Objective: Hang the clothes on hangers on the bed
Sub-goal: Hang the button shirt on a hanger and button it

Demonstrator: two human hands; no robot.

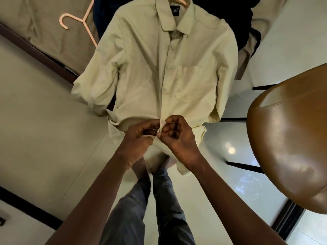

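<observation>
My left hand (139, 135) and right hand (177, 137) pinch the shirt (141, 68) front almost knuckle to knuckle, leaving hardly any gap between them. The brown chair (286, 138) seat bulks in on my right, beside that forearm. To my left the pale floor (44, 112) lies open. A spare pink hanger (77, 20) lies on the bed (35, 18) beside the shirt's shoulder.
</observation>
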